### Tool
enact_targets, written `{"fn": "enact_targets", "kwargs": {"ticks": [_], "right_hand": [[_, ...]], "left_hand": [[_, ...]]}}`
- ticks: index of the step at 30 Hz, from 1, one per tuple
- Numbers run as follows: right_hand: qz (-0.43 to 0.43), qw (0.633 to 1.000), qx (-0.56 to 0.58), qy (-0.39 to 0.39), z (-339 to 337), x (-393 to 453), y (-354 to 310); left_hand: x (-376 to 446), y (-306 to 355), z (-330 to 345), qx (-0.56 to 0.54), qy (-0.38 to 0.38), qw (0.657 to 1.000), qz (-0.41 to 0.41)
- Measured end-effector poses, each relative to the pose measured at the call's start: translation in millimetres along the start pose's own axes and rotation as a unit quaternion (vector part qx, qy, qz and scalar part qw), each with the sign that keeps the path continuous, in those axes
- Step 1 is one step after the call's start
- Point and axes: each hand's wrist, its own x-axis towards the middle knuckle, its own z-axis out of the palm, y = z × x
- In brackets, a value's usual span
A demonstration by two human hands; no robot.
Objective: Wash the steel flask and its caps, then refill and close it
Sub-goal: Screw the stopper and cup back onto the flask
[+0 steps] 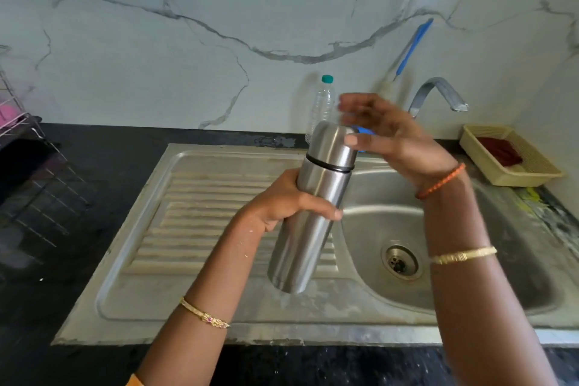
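Note:
A tall steel flask (308, 216) is held tilted above the sink's draining board, with its steel outer cap (332, 147) on top, above a black ring. My left hand (282, 207) grips the flask's body around the middle. My right hand (385, 131) is at the cap, thumb touching the cap's right side, fingers spread and blurred behind its top. I cannot see the inner cap.
The steel sink basin (416, 219) with drain (401, 262) lies to the right, the tap (438, 94) behind it. A clear plastic bottle (321, 106) stands at the wall. A beige basket (510, 155) sits far right, a wire rack (18, 122) far left. A blue brush (413, 47) leans on the wall.

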Motion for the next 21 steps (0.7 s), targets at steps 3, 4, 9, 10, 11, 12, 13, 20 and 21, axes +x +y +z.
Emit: {"fn": "enact_targets", "kwargs": {"ticks": [3,4,9,10,11,12,13,20,21], "right_hand": [[0.016,0.972,0.12,-0.201,10,17,21],[0.009,0.964,0.148,-0.221,14,18,25],[0.032,0.985,0.103,0.137,41,18,28],[0.042,0.968,0.057,0.24,52,16,27],[0.047,0.95,0.008,0.307,62,14,25],[0.051,0.943,-0.024,0.329,68,11,22],[0.058,0.949,-0.033,0.308,68,8,18],[0.039,0.997,0.004,-0.073,-4,9,13],[0.03,0.993,0.024,-0.113,-3,13,17]], "left_hand": [[1,-4,-1,-0.012,-0.124,0.992,0.015],[0,-3,0,-0.011,-0.134,0.991,0.014],[0,-3,19,0.041,0.132,0.99,-0.038],[1,-5,23,0.08,0.2,0.976,-0.035],[3,-6,26,0.105,0.241,0.964,-0.025],[3,-7,27,0.111,0.25,0.962,-0.012],[3,-7,25,0.098,0.233,0.968,-0.005],[2,-2,-3,-0.048,-0.067,0.997,0.0],[3,-2,-2,-0.067,-0.106,0.992,0.005]]}}
